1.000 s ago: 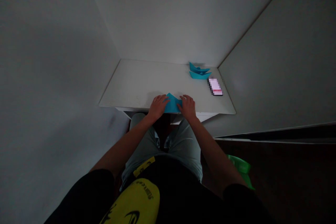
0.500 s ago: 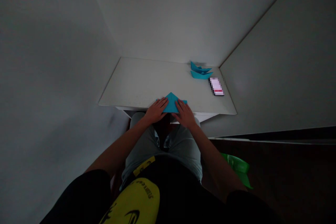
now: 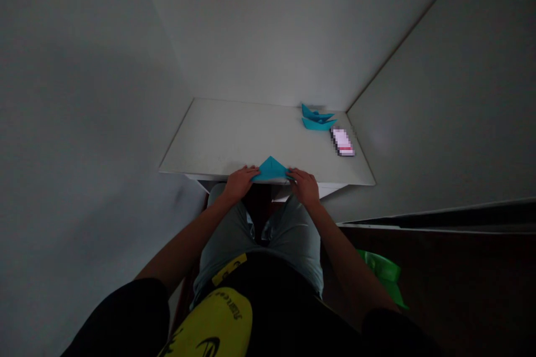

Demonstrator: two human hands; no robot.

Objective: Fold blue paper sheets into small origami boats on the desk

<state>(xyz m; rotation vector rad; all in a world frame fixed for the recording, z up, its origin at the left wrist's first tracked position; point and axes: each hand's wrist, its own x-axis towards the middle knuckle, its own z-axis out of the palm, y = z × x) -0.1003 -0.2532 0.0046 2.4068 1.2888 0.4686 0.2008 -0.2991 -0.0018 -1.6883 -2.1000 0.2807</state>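
A folded sheet of blue paper [image 3: 271, 169] lies at the front edge of the white table [image 3: 234, 134], its peak pointing away from me. My left hand [image 3: 242, 181] pinches its left corner, with the fingertips on the paper. At the opposite corner my right hand [image 3: 305, 183] grips the right end between thumb and fingers. The corners themselves are partly hidden under the fingers.
Two blue paper boats [image 3: 319, 122] stand close together at the back right of the table. Beside them lies a phone [image 3: 343, 141] with a blurred screen. Walls enclose the table. A green plastic object [image 3: 383, 273] is on the dark floor at right.
Both hands have slid outward from the paper's face to its two lower corners. The fingers, flat on it before, now grip the ends. The view has shifted slightly.
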